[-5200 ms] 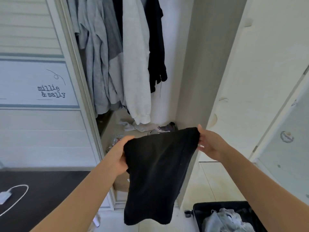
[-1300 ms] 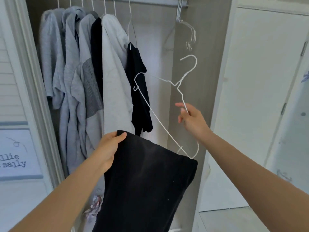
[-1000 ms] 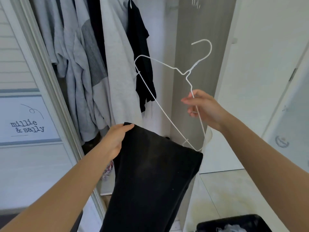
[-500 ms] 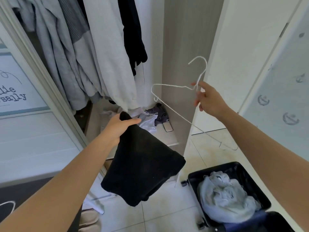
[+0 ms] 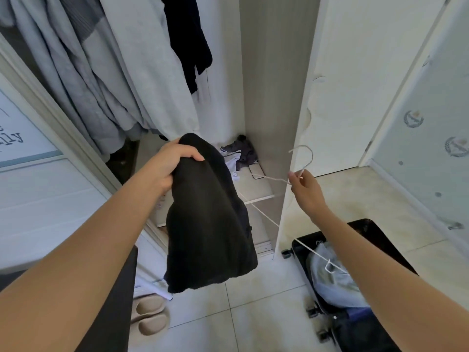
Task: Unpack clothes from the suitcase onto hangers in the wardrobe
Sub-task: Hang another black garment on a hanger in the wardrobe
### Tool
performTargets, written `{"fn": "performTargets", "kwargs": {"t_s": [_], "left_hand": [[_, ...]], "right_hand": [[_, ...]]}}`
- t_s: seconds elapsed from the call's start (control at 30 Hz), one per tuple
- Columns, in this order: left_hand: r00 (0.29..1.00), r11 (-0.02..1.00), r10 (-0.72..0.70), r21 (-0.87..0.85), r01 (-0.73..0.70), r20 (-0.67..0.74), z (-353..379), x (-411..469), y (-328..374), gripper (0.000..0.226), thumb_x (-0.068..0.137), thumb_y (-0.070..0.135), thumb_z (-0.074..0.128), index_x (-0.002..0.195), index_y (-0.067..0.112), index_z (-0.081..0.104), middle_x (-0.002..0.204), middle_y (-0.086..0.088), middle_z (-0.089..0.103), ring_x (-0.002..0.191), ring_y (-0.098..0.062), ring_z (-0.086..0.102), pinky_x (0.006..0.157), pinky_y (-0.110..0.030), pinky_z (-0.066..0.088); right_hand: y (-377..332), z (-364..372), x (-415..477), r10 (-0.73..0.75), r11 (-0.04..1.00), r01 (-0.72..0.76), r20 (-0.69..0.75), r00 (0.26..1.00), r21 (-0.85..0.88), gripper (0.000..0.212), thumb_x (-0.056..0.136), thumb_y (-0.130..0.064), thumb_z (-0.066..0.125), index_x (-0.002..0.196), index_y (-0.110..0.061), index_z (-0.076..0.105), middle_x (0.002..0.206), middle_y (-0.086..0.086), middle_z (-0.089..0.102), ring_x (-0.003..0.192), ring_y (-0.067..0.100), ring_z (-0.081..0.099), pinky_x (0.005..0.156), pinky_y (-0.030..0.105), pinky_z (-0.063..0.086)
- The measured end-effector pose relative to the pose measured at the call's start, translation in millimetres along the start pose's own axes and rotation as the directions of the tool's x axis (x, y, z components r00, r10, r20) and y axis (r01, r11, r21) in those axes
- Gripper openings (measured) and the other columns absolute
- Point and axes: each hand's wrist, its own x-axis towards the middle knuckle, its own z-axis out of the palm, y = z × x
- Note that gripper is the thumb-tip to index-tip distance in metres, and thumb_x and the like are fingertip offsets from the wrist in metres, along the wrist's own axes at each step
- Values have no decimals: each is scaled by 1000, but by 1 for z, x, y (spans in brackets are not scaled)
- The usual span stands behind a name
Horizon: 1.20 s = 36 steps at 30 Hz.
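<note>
Hanging clothes [image 5: 142,72] fill eleven o'clock, yet the black garment [image 5: 208,219] clutched dead centre in the left hand [image 5: 177,161] isn't on the wire hanger [image 5: 265,215] pinched by the right hand [image 5: 304,191] at three, and the suitcase [image 5: 380,240] at five holds more.

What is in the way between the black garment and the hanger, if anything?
Nothing visible. The left hand grips the black garment at its top, and the right hand pinches the hanger at its neck. Only open air lies between them, and the hanger's long wire already reaches the garment's right edge.
</note>
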Motion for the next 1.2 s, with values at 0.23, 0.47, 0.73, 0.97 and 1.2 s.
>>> {"fn": "performTargets", "kwargs": {"t_s": [0.23,0.47,0.73,0.97,1.2], "left_hand": [[999,992,-35,-123,33,-14,11,-26,40,14,79,6,61,91,4,67,92,-11,72,81,-23,69,70,-31,56],[990,970,144,-195,-142,-6,24,-38,84,16,86,8,52,86,3,67,70,-4,72,61,-14,68,55,-19,54],[980,952,196,-245,-182,34,36,-37,101,17,85,9,49,86,6,66,72,-2,71,61,-13,67,58,-19,54],[989,979,142,-153,-133,50,13,-35,99,20,86,9,44,91,5,63,71,-3,71,62,-13,66,55,-19,53],[995,997,75,8,-76,60,-5,-31,113,20,77,10,52,76,4,72,66,-5,70,53,-14,67,49,-20,54]], "right_hand": [[68,22,7,186,982,-185,-59,981,28,30,100,-24,39,115,-11,62,96,5,60,88,21,56,76,30,41],[149,22,4,464,886,-453,-158,872,100,32,101,-18,39,116,-4,63,114,17,64,92,31,60,76,36,45],[136,29,22,573,573,-625,287,768,530,34,102,-33,38,105,-7,61,62,4,41,47,12,35,41,22,32],[84,15,51,374,716,-445,242,895,538,30,103,-24,38,102,-7,63,60,1,38,41,7,32,36,16,28],[26,3,64,219,816,-214,56,974,537,29,102,-22,43,100,-4,65,63,2,39,53,12,35,45,18,33]]}}
